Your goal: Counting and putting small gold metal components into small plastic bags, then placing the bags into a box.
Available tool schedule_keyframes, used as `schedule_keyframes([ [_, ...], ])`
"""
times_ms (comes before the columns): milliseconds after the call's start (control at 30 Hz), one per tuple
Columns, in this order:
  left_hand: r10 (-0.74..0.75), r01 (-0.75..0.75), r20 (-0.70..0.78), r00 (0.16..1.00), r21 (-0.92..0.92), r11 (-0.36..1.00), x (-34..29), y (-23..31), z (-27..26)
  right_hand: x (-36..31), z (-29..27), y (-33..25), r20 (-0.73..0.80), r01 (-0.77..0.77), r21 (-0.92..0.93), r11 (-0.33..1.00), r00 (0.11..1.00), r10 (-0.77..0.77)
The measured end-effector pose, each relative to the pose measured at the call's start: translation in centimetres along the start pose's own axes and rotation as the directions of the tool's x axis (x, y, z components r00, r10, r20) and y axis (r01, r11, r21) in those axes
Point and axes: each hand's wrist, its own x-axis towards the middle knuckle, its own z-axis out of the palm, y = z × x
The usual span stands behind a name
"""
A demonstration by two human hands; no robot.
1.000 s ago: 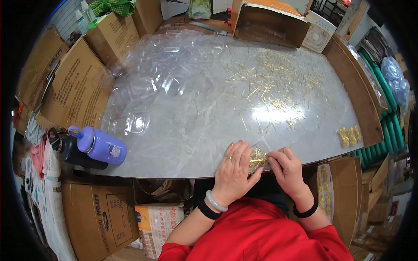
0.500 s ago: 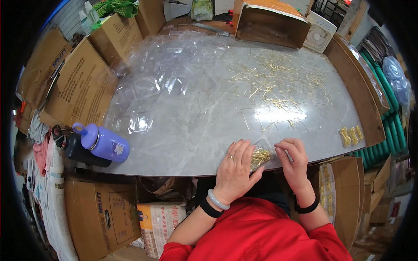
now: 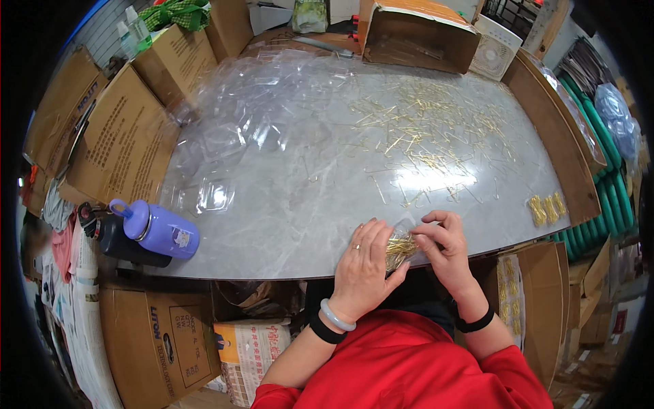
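Observation:
At the table's near edge, a small clear plastic pack (image 3: 405, 227) holds a bundle of thin gold wire hooks (image 3: 399, 251). My left hand (image 3: 364, 258) is closed over the pack's left side, fingers pressed together and thumb along its near side. From the right, my right hand (image 3: 444, 247) reaches the pack with thumb and forefinger pinched at the hooks' right end; what lies between those fingertips is too small to make out. Many loose gold hooks (image 3: 429, 112) are scattered over the right half of the table.
Clear plastic shells (image 3: 252, 95) are heaped at the far left. A purple bottle (image 3: 167, 230) and a black bottle (image 3: 126, 240) stand at the left edge. Hook bundles (image 3: 547, 208) lie near right. An open cardboard box (image 3: 419, 41) and a white fan (image 3: 492, 53) are at the back.
My right hand has moved left, and its fingertips now meet the hooks in the pack. The left hand keeps its hold, and the whole view has shifted slightly.

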Motion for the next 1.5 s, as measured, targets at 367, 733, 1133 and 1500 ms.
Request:
schedule_keyframes([
  [367,-0.066,0.063,-0.036,0.997,-0.074,0.995,-0.4,0.2,0.1,0.3,-0.2,-1.6,0.043,0.186,-0.272,0.944,0.982,-0.182],
  [733,-0.089,0.079,-0.058,0.994,-0.152,0.985,-0.8,-0.2,0.2,1.7,1.8,-2.5,0.022,0.271,-0.290,0.918,0.961,-0.277],
  [1133,-0.114,0.121,0.047,0.992,-0.206,0.971,-0.7,-0.6,-0.9,2.3,0.3,-1.3,0.167,0.249,0.051,0.967,0.953,-0.254],
  [1500,-0.079,0.098,0.174,0.982,-0.101,0.990,0.2,-0.2,-1.6,0.8,0.0,-1.5,0.227,0.331,-0.172,0.928,0.930,-0.290],
])
